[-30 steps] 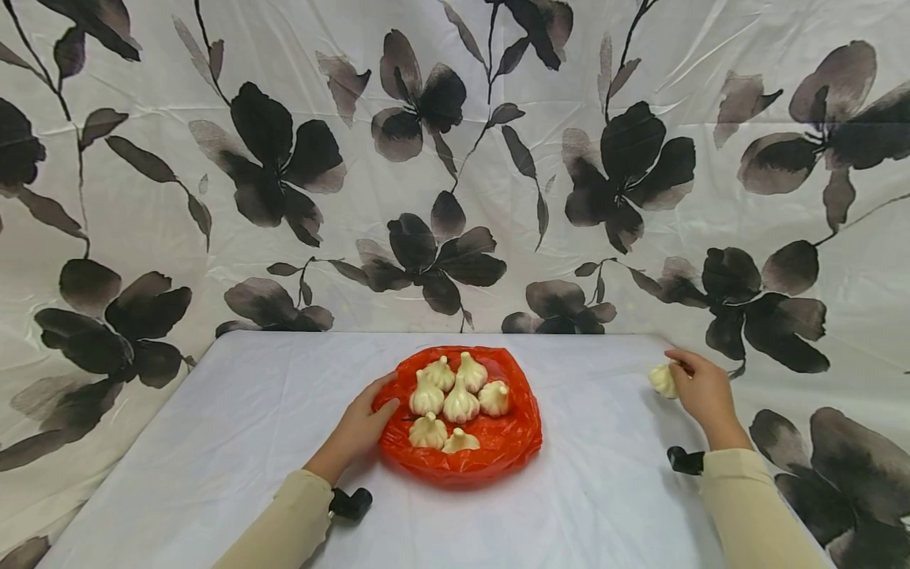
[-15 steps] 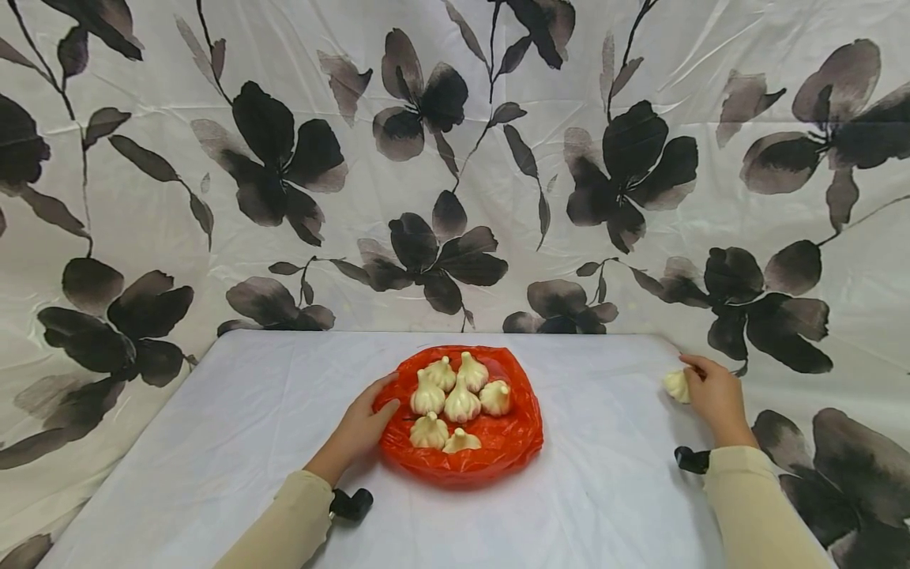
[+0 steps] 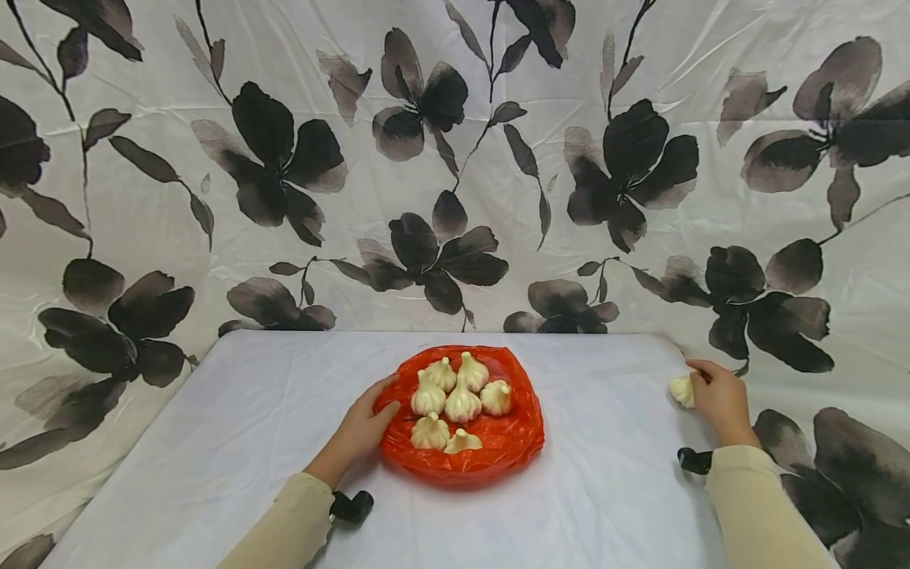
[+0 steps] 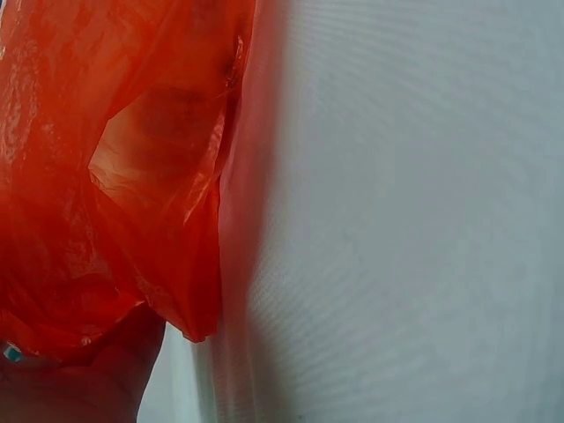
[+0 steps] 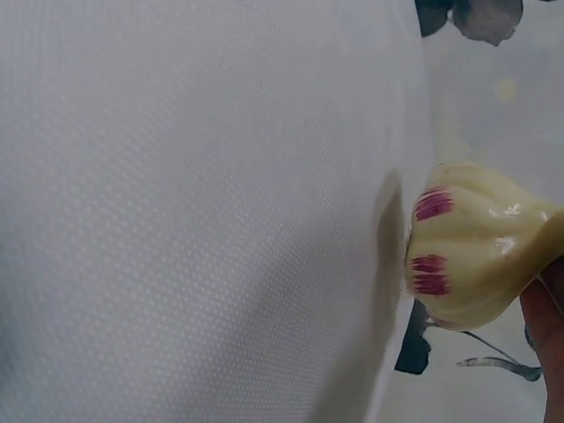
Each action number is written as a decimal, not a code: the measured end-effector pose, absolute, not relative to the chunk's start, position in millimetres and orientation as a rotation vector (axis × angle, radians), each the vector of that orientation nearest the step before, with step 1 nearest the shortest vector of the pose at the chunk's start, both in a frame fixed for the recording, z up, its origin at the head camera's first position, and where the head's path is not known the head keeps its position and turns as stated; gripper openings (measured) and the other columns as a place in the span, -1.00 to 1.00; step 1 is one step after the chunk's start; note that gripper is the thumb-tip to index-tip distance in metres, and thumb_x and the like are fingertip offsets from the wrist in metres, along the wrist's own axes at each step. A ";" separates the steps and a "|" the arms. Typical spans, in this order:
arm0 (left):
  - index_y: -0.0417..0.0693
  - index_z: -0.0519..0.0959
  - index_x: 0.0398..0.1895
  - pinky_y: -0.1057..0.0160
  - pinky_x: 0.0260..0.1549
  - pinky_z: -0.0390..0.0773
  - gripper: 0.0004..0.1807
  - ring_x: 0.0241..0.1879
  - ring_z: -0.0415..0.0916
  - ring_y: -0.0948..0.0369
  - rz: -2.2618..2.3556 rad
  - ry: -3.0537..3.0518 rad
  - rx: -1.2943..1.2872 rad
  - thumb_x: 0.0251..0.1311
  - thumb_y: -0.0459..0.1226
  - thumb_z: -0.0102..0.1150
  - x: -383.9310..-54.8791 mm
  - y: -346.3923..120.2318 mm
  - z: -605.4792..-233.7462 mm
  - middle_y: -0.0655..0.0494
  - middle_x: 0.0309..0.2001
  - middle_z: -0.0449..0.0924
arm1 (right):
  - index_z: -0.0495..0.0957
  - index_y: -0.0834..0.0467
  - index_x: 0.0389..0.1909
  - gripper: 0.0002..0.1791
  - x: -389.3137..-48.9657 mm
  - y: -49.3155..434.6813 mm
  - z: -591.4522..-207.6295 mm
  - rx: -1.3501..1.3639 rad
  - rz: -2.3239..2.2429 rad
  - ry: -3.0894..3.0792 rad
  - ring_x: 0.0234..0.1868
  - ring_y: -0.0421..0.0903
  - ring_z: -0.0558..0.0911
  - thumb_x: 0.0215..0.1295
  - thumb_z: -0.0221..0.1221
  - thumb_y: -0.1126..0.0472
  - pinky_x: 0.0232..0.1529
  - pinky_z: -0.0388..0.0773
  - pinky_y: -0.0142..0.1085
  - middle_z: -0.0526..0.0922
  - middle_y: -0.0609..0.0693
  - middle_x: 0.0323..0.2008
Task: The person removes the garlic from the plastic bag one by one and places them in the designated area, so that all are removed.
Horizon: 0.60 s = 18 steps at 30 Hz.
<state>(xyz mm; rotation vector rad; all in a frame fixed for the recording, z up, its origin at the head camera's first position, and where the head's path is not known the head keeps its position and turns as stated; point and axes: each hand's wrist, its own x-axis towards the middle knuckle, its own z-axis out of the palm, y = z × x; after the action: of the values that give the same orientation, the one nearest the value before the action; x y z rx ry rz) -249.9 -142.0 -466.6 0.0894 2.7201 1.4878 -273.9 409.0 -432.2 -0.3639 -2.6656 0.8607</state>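
As right fingers (image 3: 705,367) pinch garlic (image 5: 471,247), left (image 3: 380,386) hold plastic (image 3: 508,433).

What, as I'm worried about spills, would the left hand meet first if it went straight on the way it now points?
The red plastic bag: the left hand appears to touch its left side, so would push there first. Garlic bulbs seem next, though depth is unclear.

Cream garlic bulb (image 5: 467,247), purple-streaked, near right edge of table (image 3: 604,442); seven more bulbs (image 3: 462,405) in crinkled red bag (image 3: 508,438).
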 end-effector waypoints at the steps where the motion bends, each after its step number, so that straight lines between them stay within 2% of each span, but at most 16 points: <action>1: 0.18 0.19 0.46 -0.25 0.33 0.22 -0.43 0.45 0.09 -0.17 1.490 2.723 0.093 0.40 -0.17 -0.03 -249.6 -142.3 -466.8 -0.10 0.47 0.16 | 0.41 0.33 0.24 -0.59 -274.0 409.4 -432.8 -0.376 0.863 -2.669 0.21 0.35 0.41 0.47 -0.12 0.28 0.18 0.38 0.21 0.45 0.39 0.20; 18: 0.21 0.19 0.46 -0.25 0.32 0.24 -0.43 0.46 0.08 -0.15 1.516 2.696 0.092 0.40 -0.17 -0.03 -249.7 -141.2 -467.3 -0.07 0.48 0.14 | 0.43 0.33 0.21 -0.60 -276.7 417.8 -443.6 -0.373 0.833 -2.673 0.12 0.34 0.47 0.46 -0.10 0.26 0.07 0.42 0.20 0.49 0.40 0.14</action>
<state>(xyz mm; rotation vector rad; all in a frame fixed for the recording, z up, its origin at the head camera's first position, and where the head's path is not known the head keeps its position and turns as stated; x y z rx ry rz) -249.7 -141.2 -467.3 0.0924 2.6961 1.5159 -276.7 417.8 -443.6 -0.3732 -2.6725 0.8333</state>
